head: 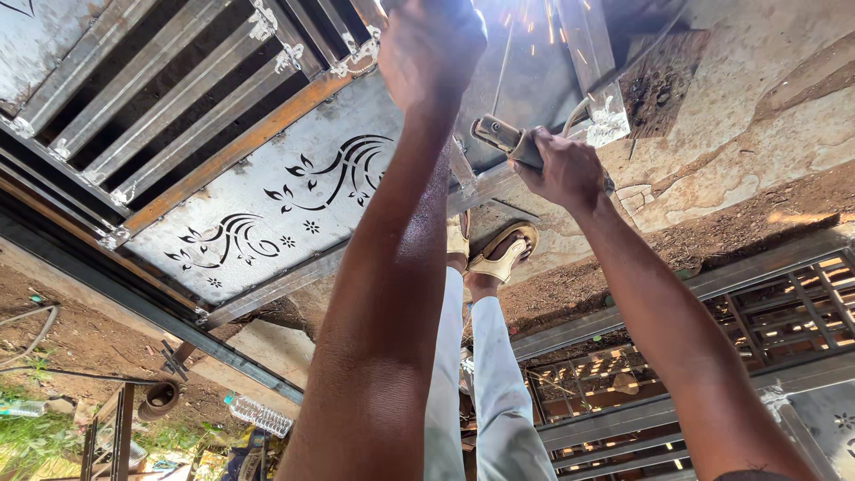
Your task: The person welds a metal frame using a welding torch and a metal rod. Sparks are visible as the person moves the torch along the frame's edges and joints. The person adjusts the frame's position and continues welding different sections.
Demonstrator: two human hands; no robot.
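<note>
Sparks are flying at the top of the view as the person is working an angle grinder [509,141] against the steel gate frame [267,191], which is lying flat over bare ground. The right hand [563,167] is wrapping fully closed around the grinder's rear body, cable trailing off behind it. The left hand [434,46] is clenching near the head, presumably on a side handle, though what it is gripping I cannot tell. This tool looks heavy, rigid and prone to kicking, so a two-point grip on body and handle suits it. A sandalled foot [499,258] is standing just below.
</note>
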